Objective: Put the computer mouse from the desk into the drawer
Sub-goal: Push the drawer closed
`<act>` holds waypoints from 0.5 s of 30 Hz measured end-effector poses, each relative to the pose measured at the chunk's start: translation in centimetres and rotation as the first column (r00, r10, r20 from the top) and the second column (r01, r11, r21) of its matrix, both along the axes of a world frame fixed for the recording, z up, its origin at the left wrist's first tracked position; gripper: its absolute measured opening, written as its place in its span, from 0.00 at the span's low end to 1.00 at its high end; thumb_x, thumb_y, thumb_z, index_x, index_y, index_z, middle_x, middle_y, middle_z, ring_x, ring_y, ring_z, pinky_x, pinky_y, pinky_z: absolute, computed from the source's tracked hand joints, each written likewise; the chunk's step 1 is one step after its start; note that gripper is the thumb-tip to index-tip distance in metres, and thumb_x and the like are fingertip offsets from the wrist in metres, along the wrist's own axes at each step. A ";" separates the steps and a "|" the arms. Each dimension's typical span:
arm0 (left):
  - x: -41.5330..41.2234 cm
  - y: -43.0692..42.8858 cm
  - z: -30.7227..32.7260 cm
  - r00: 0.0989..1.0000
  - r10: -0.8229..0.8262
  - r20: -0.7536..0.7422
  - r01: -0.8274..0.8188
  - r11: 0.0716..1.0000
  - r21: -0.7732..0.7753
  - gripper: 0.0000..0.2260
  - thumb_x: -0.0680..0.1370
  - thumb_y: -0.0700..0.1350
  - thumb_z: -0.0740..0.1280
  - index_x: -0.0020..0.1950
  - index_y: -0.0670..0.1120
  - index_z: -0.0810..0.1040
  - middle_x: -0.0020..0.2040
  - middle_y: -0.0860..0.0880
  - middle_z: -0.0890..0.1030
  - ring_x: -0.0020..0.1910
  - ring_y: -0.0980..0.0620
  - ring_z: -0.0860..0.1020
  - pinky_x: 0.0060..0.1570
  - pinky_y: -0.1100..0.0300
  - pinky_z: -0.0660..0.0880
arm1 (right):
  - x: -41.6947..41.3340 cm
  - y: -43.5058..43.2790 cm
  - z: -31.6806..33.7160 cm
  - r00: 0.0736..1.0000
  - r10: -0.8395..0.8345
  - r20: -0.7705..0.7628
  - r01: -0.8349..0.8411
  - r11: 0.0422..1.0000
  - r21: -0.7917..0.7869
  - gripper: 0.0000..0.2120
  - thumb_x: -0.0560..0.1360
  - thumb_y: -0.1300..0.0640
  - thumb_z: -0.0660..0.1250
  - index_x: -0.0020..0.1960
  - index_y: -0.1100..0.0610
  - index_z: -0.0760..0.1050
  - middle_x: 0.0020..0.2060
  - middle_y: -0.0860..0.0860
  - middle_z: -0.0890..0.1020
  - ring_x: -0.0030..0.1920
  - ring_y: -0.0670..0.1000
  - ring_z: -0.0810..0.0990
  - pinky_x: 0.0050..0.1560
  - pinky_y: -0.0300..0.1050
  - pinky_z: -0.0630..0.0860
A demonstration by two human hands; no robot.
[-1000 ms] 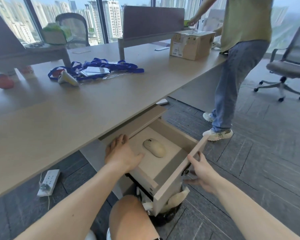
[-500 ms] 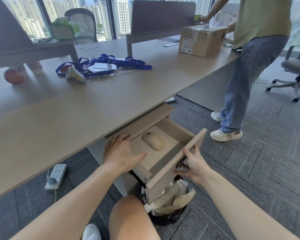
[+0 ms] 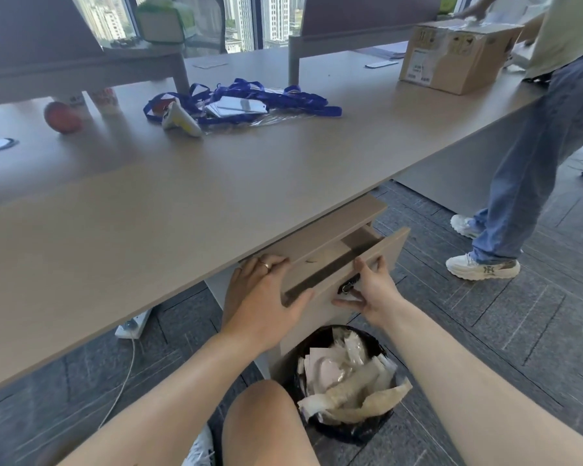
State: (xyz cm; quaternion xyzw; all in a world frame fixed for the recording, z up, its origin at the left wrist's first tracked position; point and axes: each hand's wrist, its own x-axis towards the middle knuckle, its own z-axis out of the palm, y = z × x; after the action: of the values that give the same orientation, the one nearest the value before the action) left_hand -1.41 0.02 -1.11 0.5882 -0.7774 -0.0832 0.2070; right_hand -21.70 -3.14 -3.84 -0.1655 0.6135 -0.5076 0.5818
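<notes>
The light wooden drawer (image 3: 381, 252) under the desk (image 3: 182, 213) is pushed almost shut, with only a narrow dark gap along its top. The computer mouse is hidden inside it. My right hand (image 3: 371, 290) presses flat on the drawer front beside the small lock, fingers spread. My left hand (image 3: 263, 297) lies on the cabinet's left top corner, its thumb against the drawer front. Neither hand holds anything.
A black waste bin (image 3: 374, 428) full of paper stands right below the drawer, beside my knee (image 3: 260, 425). Blue lanyards (image 3: 243, 102), a red fruit (image 3: 63, 116) and a cardboard box (image 3: 458, 55) lie on the desk. Another person (image 3: 532, 163) stands at the right. A power strip (image 3: 133, 326) lies on the floor.
The drawer has slid in from wide open to almost shut, hiding the mouse. My right hand went from gripping the front's edge to pressing on it. My left hand moved onto the cabinet corner.
</notes>
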 end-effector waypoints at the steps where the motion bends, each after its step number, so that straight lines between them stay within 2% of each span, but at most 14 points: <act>1: 0.1 -0.1 -0.1 1.000 -0.004 -0.004 0.004 1.000 -0.019 0.28 0.76 0.66 0.61 0.71 0.54 0.74 0.69 0.59 0.74 0.67 0.56 0.68 0.65 0.57 0.65 | 0.3 -0.5 0.1 1.000 -0.001 0.003 0.001 1.000 0.004 0.30 0.81 0.53 0.62 0.79 0.41 0.54 0.74 0.54 0.67 0.71 0.66 0.68 0.50 0.70 0.80; 7: 0.5 -0.4 -0.8 1.000 -0.017 -0.012 0.016 0.997 -0.075 0.19 0.78 0.48 0.67 0.69 0.52 0.77 0.64 0.57 0.77 0.62 0.54 0.73 0.61 0.55 0.70 | 2.1 -3.2 0.2 1.000 -0.012 0.025 0.011 1.000 0.020 0.36 0.81 0.53 0.62 0.81 0.40 0.44 0.78 0.53 0.62 0.74 0.65 0.64 0.52 0.69 0.79; 11: 0.6 -0.8 -1.3 1.000 -0.026 -0.016 0.024 0.995 -0.100 0.21 0.75 0.38 0.69 0.67 0.50 0.79 0.63 0.56 0.79 0.60 0.52 0.74 0.60 0.55 0.71 | 2.9 -4.1 0.0 1.000 0.003 0.029 -0.002 1.000 -0.007 0.35 0.81 0.51 0.62 0.80 0.40 0.45 0.79 0.52 0.60 0.75 0.64 0.64 0.41 0.64 0.82; 12: 0.6 -0.9 -1.5 1.000 -0.023 -0.015 0.021 0.994 -0.109 0.23 0.73 0.36 0.70 0.67 0.50 0.79 0.63 0.56 0.79 0.60 0.52 0.75 0.59 0.56 0.71 | 3.0 -4.1 -0.1 0.999 0.003 0.048 -0.002 1.000 -0.018 0.34 0.82 0.50 0.61 0.80 0.40 0.45 0.79 0.52 0.59 0.75 0.65 0.62 0.41 0.64 0.82; 15: 0.7 -1.3 -1.8 1.000 -0.027 -0.013 0.025 0.990 -0.136 0.26 0.71 0.31 0.71 0.66 0.50 0.81 0.61 0.56 0.80 0.58 0.53 0.76 0.57 0.57 0.72 | 3.0 -3.7 -0.2 0.988 -0.016 0.151 0.023 0.999 -0.040 0.29 0.83 0.48 0.57 0.80 0.40 0.50 0.80 0.53 0.54 0.78 0.65 0.55 0.52 0.69 0.79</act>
State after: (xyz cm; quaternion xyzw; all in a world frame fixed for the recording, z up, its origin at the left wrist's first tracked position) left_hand -0.70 -1.24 -2.92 0.5619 -0.7873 -0.0368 0.2511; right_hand -18.66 -6.82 -4.07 -0.1328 0.5585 -0.5372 0.6180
